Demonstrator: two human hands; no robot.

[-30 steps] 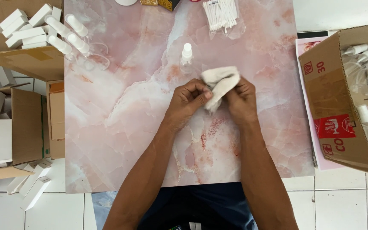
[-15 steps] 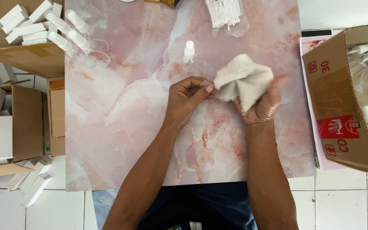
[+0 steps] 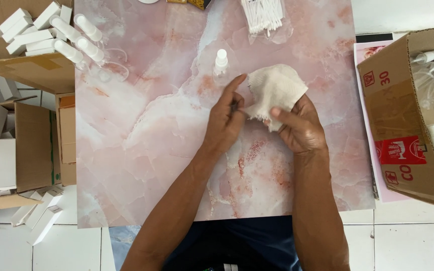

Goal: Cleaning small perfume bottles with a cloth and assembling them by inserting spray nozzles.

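Over a pink marbled tabletop point(image 3: 141, 150), both my hands hold a small off-white cloth point(image 3: 276, 88). My right hand point(image 3: 300, 129) carries the cloth spread over its fingers, thumb pressed across its lower edge. My left hand point(image 3: 227, 118) pinches the cloth's left corner, its index finger pointing up. A clear spray bottle with a white cap point(image 3: 221, 64) stands just beyond my left hand, not touched.
Several capped clear bottles point(image 3: 79, 37) lie at the table's top left beside white cartons point(image 3: 26, 30). A bag of white sticks point(image 3: 264, 15) lies at the top edge. A cardboard box of bottles point(image 3: 418, 120) stands right; open boxes and flat cartons point(image 3: 6, 150) lie left.
The cloth was bunched between both hands, then opened out. It now lies spread over my right hand, and my left hand has taken its left corner.
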